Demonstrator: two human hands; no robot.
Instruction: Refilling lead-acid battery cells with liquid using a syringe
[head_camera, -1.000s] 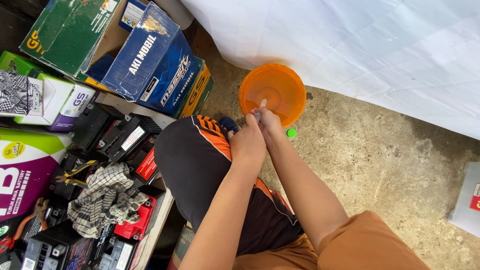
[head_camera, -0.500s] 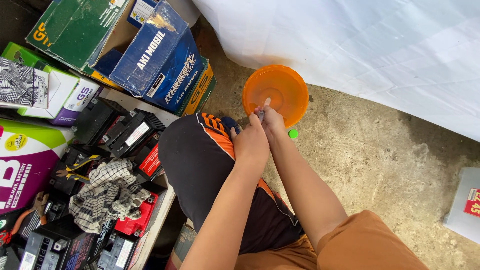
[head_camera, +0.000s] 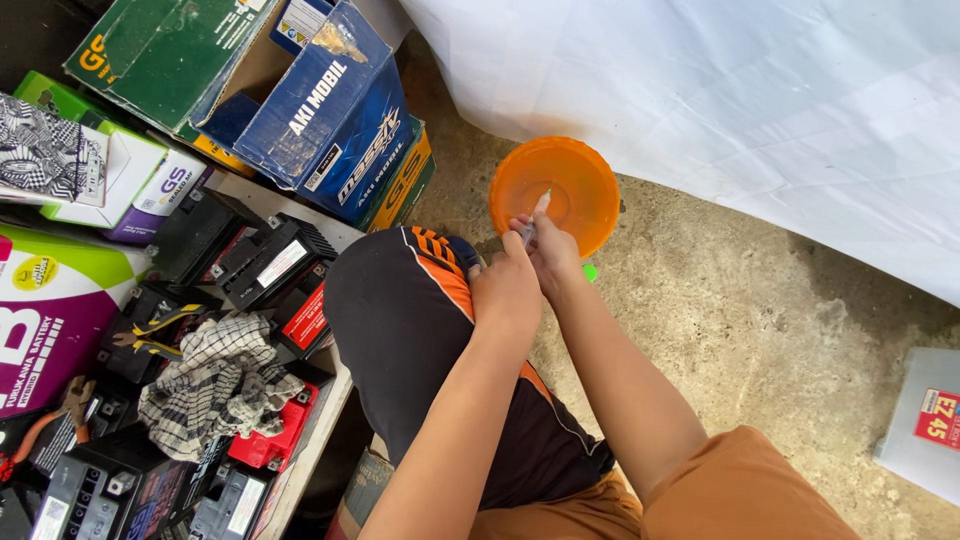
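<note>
Translucent plastic bowl, rough concrete floor

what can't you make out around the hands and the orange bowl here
- Head view: the lower end of the thin white syringe-like tool is hidden inside the right hand and left hand.
- What the round orange plastic bowl holds is too faint to tell.
- The small green object is mostly hidden behind the right wrist.
- The grey box is cut off by the right edge.
</note>
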